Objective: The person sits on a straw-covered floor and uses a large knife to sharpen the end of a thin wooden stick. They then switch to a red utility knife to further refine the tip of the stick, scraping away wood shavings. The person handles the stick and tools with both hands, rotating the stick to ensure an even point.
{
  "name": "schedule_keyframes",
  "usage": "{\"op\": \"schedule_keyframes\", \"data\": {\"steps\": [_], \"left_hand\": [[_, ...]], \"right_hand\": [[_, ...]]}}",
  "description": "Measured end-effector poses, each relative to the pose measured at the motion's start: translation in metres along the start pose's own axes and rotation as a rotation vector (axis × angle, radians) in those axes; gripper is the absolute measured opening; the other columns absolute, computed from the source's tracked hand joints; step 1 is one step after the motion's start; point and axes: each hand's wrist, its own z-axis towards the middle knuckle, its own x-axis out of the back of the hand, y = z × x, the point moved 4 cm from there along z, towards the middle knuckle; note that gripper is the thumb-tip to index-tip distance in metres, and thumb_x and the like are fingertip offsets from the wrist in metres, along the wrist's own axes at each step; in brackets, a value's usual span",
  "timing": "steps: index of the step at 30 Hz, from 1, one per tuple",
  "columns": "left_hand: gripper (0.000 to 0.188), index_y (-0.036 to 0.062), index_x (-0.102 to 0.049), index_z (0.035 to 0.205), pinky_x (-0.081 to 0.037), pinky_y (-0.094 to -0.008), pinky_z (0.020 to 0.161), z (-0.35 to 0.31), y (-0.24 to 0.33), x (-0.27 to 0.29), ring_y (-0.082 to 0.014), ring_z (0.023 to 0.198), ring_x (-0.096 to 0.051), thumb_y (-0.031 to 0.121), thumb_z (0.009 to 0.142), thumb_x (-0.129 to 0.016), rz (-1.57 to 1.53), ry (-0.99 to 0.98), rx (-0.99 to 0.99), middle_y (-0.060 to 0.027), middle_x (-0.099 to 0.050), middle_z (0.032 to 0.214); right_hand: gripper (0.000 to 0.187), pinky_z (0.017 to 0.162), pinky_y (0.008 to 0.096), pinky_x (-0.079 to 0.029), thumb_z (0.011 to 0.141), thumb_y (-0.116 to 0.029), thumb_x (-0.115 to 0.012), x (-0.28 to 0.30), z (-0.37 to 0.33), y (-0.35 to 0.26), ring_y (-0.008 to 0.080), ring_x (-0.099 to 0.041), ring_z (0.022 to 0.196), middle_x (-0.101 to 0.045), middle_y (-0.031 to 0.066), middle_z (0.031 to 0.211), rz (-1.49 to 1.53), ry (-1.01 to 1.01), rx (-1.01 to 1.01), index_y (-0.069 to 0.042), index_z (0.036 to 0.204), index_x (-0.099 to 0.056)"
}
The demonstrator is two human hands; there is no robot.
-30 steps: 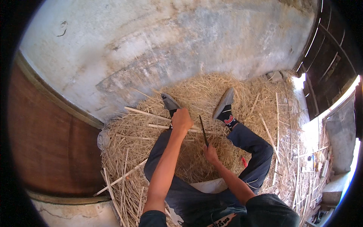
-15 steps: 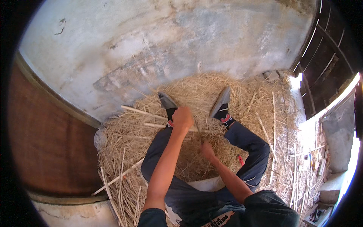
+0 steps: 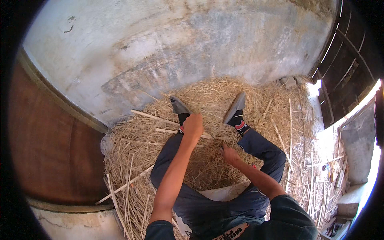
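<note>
My left hand (image 3: 193, 126) is closed in a fist around a pale wooden strip (image 3: 206, 135), whose end shows just right of the knuckles. Lower and to the right, my right hand (image 3: 231, 154) is closed on a slim dark tool that looks like a knife (image 3: 221, 146); most of it is hidden by the fingers. Its tip is close to the strip's end, and I cannot tell whether they touch. Another long pale strip (image 3: 154, 117) slants in from the left toward my left wrist.
Straw and shavings (image 3: 216, 168) cover the floor between my bent legs. Loose strips (image 3: 116, 200) lie at the left. A stained wall (image 3: 180, 48) rises ahead, with a brown panel (image 3: 60, 152) at left. A small red object (image 3: 253, 165) shows beside my right forearm.
My right hand has moved a little up and to the right, and its forearm now partly covers the red object. The left hand stays nearly in place, still closed on the strip.
</note>
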Motion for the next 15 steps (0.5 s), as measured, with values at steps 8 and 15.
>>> {"op": "schedule_keyframes", "data": {"steps": [8,15], "left_hand": [[0.015,-0.0047,-0.065,0.071,-0.057,-0.0417,0.052,-0.003,0.004,-0.001,-0.0341,0.065,-0.069,-0.003,0.083,-0.074,0.015,0.078,-0.005,-0.0212,-0.066,0.077],[0.014,-0.0064,-0.069,0.078,-0.060,-0.0423,0.056,-0.001,-0.011,0.000,-0.0352,0.071,-0.071,0.004,0.082,-0.079,-0.021,-0.037,0.129,-0.0206,-0.069,0.080]], "right_hand": [[0.043,0.049,0.0404,-0.050,0.106,-0.044,-0.052,0.023,0.031,0.045,0.0220,-0.062,0.055,-0.062,0.0074,0.066,0.542,-0.143,0.013,-0.003,0.114,-0.061],[0.047,0.043,0.0297,-0.031,0.109,-0.052,-0.045,0.097,-0.007,-0.025,0.0103,-0.035,0.045,-0.041,-0.0036,0.060,1.667,0.101,-0.174,-0.011,0.090,-0.054]]}}
